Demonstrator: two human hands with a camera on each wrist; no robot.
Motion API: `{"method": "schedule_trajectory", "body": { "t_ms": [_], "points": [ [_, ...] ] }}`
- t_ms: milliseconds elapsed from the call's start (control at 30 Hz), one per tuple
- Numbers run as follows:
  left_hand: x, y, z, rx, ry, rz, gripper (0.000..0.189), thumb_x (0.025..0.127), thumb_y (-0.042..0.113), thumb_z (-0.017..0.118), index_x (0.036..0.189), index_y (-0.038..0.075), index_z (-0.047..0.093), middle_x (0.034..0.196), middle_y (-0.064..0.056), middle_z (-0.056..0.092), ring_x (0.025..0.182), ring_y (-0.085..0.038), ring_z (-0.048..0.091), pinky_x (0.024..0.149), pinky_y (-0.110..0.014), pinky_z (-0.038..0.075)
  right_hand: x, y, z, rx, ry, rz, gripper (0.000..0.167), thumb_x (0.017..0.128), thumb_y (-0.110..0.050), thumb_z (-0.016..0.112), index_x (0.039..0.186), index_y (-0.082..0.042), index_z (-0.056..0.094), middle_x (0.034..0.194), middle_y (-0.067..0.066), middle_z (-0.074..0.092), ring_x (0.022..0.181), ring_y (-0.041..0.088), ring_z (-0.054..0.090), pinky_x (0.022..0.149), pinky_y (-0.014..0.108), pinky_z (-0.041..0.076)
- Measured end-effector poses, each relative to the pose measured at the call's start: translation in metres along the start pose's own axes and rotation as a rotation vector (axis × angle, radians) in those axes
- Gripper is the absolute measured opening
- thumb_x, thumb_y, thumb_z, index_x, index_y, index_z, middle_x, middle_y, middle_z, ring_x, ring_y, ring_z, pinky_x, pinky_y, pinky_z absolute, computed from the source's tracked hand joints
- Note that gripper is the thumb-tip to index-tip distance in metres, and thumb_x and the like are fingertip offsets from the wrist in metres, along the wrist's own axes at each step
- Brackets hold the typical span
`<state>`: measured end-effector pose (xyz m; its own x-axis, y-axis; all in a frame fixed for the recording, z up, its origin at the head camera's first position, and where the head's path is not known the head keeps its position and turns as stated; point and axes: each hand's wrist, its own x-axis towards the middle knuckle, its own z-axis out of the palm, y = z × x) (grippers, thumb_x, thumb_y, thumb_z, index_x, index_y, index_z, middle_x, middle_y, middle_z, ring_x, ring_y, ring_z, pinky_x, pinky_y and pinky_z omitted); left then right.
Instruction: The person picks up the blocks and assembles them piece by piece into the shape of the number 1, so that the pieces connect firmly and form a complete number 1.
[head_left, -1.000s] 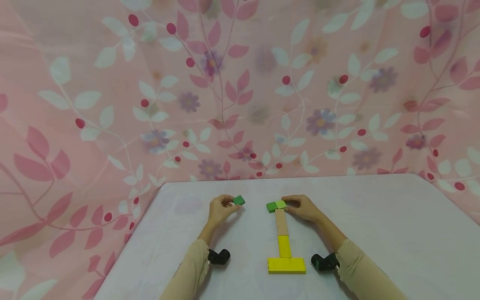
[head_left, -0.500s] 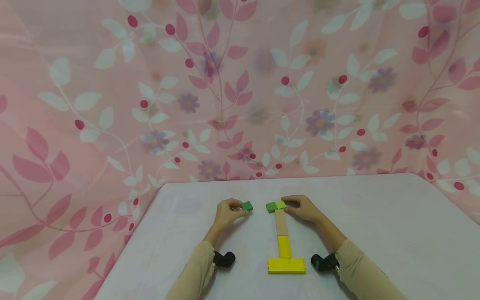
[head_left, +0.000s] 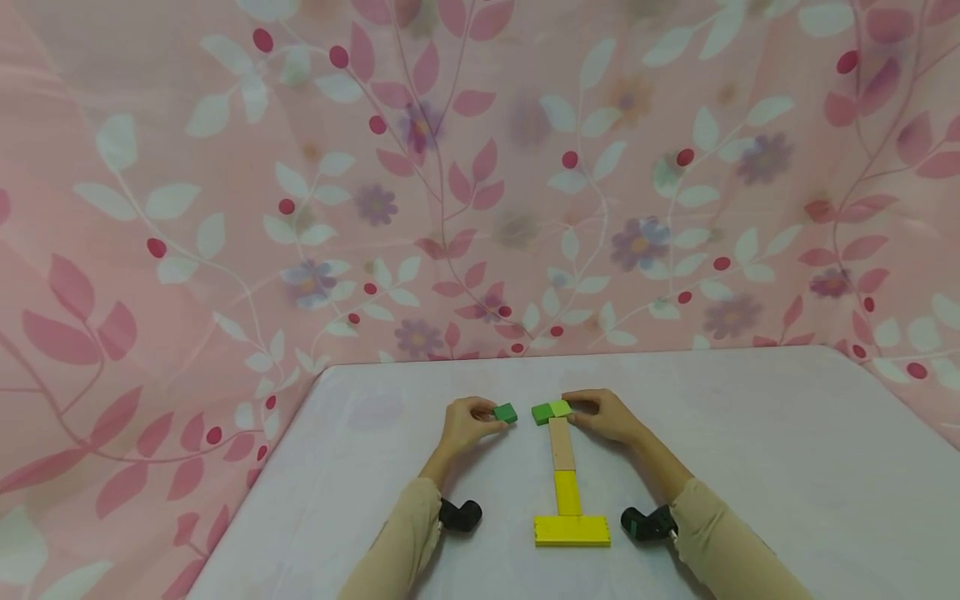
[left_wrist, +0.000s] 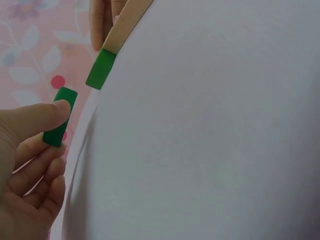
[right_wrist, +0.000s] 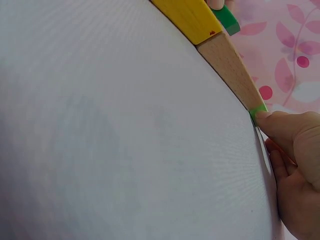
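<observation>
My left hand (head_left: pixel 463 425) pinches a dark green block (left_wrist: pixel 60 117) between thumb and fingers, a short gap left of the laid-out blocks. At their far end lie a green block (head_left: pixel 541 414) and a light green block (head_left: pixel 560 408), side by side. My right hand (head_left: pixel 609 417) pinches the light green one from its right side; the thumb covers part of it in the right wrist view. Toward me runs a plain wooden block (head_left: pixel 562 444), then a yellow block (head_left: pixel 567 493), ending at a wider yellow block (head_left: pixel 572 531) set crosswise.
The blocks lie on a table with a white cover (head_left: pixel 360 517). Behind its far edge hangs a pink floral cloth (head_left: pixel 480 208). A black wrist camera (head_left: pixel 461 517) is on the left wrist and another black camera (head_left: pixel 648 524) on the right.
My left hand has carried the dark green block rightward, closer to the green block at the far end. The right hand and the laid-out blocks have stayed in place.
</observation>
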<state>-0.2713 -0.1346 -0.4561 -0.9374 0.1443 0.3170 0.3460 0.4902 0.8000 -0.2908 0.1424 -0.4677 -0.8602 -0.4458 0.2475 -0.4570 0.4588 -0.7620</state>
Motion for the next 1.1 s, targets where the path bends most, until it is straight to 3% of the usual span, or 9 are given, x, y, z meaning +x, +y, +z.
{"method": "schedule_trajectory", "body": {
  "t_ms": [167, 1100],
  "points": [
    [0.002, 0.002, 0.005, -0.019, -0.010, -0.003, 0.028, 0.067, 0.008, 0.082, 0.089, -0.005, 0.070, 0.079, -0.016, 0.070, 0.066, -0.013, 0.061, 0.061, -0.021, 0.050, 0.000, -0.001, 0.000, 0.006, 0.001, 0.004, 0.037, 0.087, -0.006, 0.063, 0.122, 0.006, 0.058, 0.124, 0.021, 0.058, 0.120, 0.039, 0.048, 0.102, 0.053, 0.034],
    [0.011, 0.003, 0.021, 0.076, -0.036, -0.037, 0.027, 0.067, 0.014, 0.083, 0.088, 0.000, 0.073, 0.080, -0.009, 0.070, 0.072, -0.012, 0.059, 0.066, -0.024, 0.049, 0.000, -0.001, -0.001, 0.017, -0.012, 0.022, 0.037, 0.088, -0.007, 0.063, 0.123, 0.005, 0.058, 0.125, 0.020, 0.058, 0.121, 0.038, 0.048, 0.103, 0.052, 0.033]
  ]
}}
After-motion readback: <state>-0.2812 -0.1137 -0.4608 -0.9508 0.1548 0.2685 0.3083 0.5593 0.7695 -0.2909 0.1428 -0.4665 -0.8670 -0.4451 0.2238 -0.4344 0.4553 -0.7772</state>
